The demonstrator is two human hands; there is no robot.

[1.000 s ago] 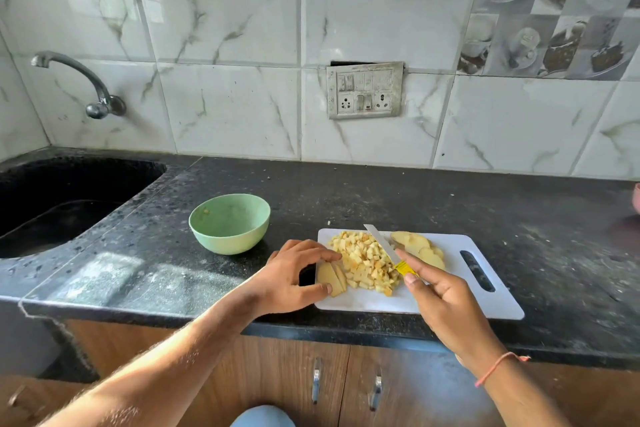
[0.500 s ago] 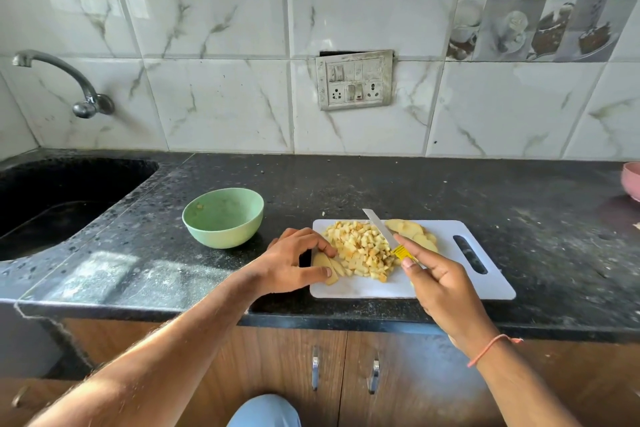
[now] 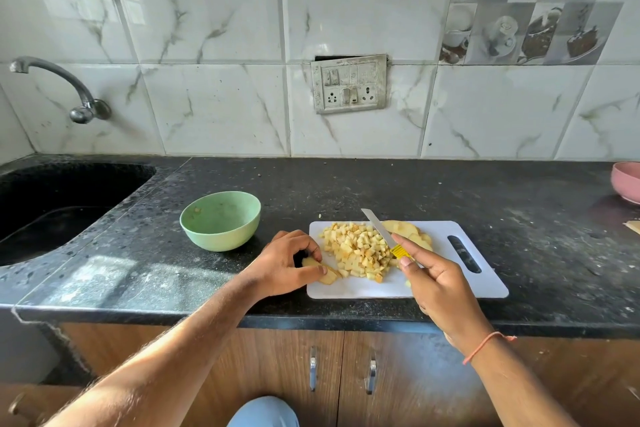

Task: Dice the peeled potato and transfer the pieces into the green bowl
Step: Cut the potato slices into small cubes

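Note:
A white cutting board (image 3: 481,281) lies on the black counter. A heap of diced potato (image 3: 356,250) covers its left half. My left hand (image 3: 280,263) pinches a stack of potato slices (image 3: 327,274) flat at the board's left edge. My right hand (image 3: 436,284) grips a yellow-handled knife (image 3: 381,232), blade pointing away over the heap. More uncut potato slices (image 3: 405,229) lie behind the blade. The green bowl (image 3: 220,220) stands left of the board and holds only a few scraps.
A black sink (image 3: 52,204) with a tap (image 3: 69,87) takes up the far left. A pink bowl (image 3: 627,182) sits at the right edge. The counter's front edge runs just below the board, with cabinet doors (image 3: 343,374) under it.
My left hand has laid the potato slices from upright down flat on the board's left edge. The knife has stayed above the heap. The camera tilted slightly.

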